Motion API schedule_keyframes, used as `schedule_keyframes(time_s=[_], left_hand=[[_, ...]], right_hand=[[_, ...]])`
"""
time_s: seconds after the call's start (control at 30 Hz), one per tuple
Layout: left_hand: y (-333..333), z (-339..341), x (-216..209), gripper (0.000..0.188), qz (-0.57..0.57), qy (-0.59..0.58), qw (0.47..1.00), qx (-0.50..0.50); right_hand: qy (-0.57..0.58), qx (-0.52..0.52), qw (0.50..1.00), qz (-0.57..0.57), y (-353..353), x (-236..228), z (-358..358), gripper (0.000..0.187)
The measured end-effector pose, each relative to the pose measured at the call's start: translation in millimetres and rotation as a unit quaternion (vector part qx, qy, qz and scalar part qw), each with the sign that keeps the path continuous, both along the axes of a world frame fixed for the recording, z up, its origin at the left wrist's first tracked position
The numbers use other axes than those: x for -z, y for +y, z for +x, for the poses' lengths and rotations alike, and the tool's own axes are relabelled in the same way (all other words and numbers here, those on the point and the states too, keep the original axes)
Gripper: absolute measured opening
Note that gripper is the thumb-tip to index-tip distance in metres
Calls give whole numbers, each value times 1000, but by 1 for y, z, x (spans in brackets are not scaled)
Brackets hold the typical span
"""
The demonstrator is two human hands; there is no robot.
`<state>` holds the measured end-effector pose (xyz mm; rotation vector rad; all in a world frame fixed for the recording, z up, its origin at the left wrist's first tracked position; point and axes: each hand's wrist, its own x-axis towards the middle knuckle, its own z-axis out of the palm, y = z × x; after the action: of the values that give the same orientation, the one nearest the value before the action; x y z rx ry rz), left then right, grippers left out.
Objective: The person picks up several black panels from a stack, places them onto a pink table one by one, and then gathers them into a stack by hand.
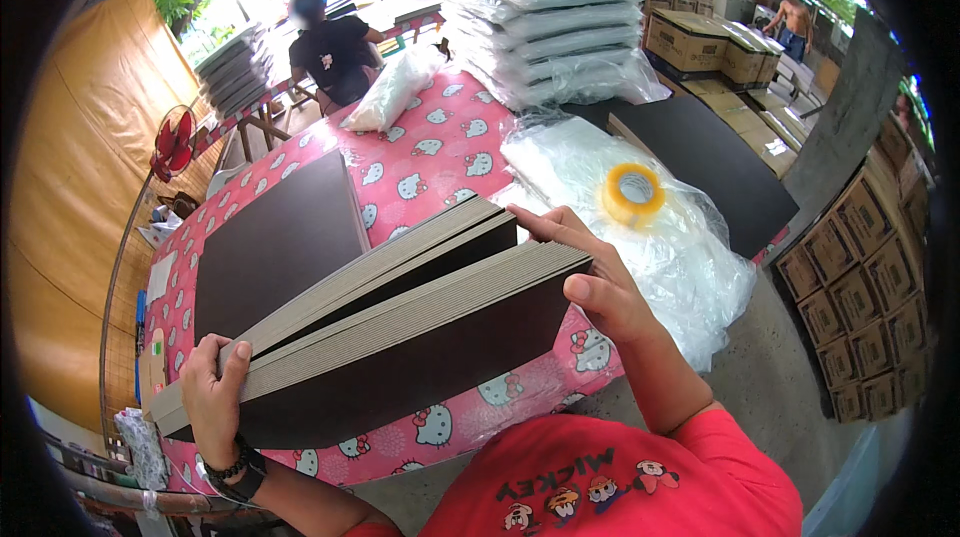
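- The left hand [213, 399] clamps the near left end of a stack of boards [390, 337], thumb on top and fingers wrapped under it.
- The right hand [598, 277] grips the far right end, thumb pressed on the edge and fingers curled over the top sheets.
- The stack is held tilted on edge above the near side of the table [430, 152] (pink cloth with cartoon cats), split into two bundles with a gap between.
- A dark board [275, 242] lies flat on the table, just left of the stack.
- A roll of tape [632, 193] sits on clear plastic bags [680, 257] to the right.
- Farther back, wrapped bundles [550, 22] are piled high, and a person in black [333, 52] sits at the table's far end.
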<state>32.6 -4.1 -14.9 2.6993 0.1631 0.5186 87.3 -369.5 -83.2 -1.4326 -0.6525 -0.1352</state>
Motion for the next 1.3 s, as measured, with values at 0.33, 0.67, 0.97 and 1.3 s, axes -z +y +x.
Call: schedule_keyframes(time_s=[0.33,0.67,0.97,1.3], left_hand=[[3,-1,1,42,-7,8,1000,-5],[0,-2,0,45,1,13,1000,-13],[0,-5,-2,43,11,-2,1000,-5],[-1,-5,1,42,21,-2,1000,-9]], right_hand=[[-8,6,1000,7,3,4,-3,67],[57,6,995,83,8,5,-5,62],[9,15,1000,25,1,6,2,57],[47,-15,998,34,-3,0,-3,61]])
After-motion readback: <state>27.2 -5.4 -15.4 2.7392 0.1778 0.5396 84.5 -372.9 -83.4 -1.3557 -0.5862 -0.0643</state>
